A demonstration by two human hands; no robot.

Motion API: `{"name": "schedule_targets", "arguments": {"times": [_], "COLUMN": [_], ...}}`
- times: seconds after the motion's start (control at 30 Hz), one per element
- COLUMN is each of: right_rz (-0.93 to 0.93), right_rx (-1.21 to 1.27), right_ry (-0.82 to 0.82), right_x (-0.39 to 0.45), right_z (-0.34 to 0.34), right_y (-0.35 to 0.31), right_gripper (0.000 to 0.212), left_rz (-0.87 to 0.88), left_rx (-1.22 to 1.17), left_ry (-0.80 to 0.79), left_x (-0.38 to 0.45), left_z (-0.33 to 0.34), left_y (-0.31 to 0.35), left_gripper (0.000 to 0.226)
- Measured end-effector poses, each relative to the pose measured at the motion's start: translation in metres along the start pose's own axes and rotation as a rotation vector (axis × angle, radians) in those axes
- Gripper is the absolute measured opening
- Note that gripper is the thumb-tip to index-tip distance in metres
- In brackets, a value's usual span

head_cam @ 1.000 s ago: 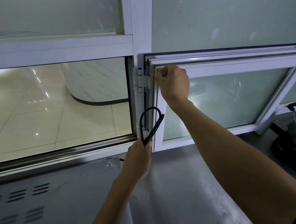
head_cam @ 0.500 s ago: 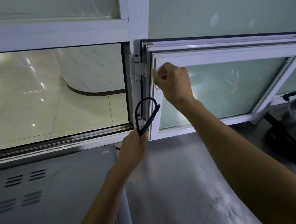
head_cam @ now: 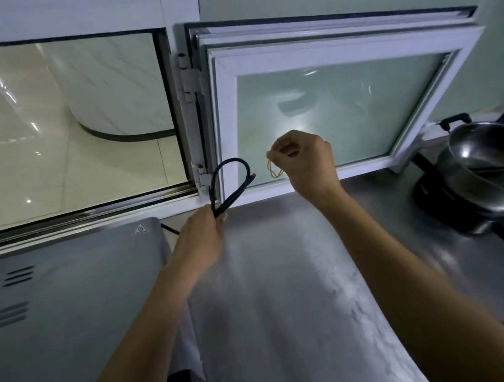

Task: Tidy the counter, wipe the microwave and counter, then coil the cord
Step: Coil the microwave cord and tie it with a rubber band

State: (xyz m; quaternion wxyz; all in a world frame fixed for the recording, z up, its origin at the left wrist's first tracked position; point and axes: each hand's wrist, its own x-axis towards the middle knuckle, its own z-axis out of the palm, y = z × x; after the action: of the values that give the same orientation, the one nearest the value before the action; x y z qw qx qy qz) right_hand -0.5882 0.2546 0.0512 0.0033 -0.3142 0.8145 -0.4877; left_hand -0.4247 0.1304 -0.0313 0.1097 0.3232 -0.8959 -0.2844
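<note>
Two hands busy on the last step, coiling: left hand (head_cam: 200, 237) gripping looped cord (head_cam: 232, 183), right hand (head_cam: 303, 159) pinching rubber band (head_cam: 274, 170) (yellowish). Next: band around loops.

Dim bluish kitchen light, bright glare through the open window (head_cam: 53, 130), wide-angle bending at edges, slight motion blur

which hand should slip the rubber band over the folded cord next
Probably the right. The right hand already pinches the yellow rubber band, just beside the cord loop. The left hand grips the folded cord at its base and has to keep it bundled.
</note>
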Motion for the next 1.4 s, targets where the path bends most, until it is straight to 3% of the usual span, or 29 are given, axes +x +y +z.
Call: {"name": "schedule_targets", "arguments": {"times": [0.3,0.6,0.77,0.83,0.9,1.03,1.4], "right_rz": [0.308,0.442,0.535,0.574,0.618,0.618,0.666], "right_rx": [0.264,0.445,0.672,0.796,0.915,1.003,1.162], "right_ry": [-0.031,-0.045,-0.069,-0.101,-0.122,-0.159,-0.176], "right_x": [-0.040,-0.056,-0.065,-0.067,-0.069,-0.071,-0.083], "right_z": [0.016,0.048,0.062,0.064,0.064,0.061,0.053], "right_y": [0.047,0.068,0.070,0.070,0.069,0.069,0.061], "right_gripper": [0.011,0.011,0.014,0.003,0.012,0.024,0.029], "left_rz": [-0.019,-0.032,-0.028,-0.026,-0.026,-0.020,-0.002], "left_rx": [0.001,-0.007,-0.014,-0.004,-0.002,0.000,-0.020], "left_ry": [-0.003,0.014,0.001,-0.004,-0.007,-0.013,-0.007], "left_x": [0.003,0.011,0.014,0.014,0.014,0.014,0.010], "left_z": [0.009,0.013,0.018,0.020,0.022,0.021,0.024], "left_y": [0.002,0.006,-0.003,-0.005,-0.006,-0.007,-0.008], "left_gripper": [0.025,0.025,0.024,0.025,0.028,0.031,0.031]}}
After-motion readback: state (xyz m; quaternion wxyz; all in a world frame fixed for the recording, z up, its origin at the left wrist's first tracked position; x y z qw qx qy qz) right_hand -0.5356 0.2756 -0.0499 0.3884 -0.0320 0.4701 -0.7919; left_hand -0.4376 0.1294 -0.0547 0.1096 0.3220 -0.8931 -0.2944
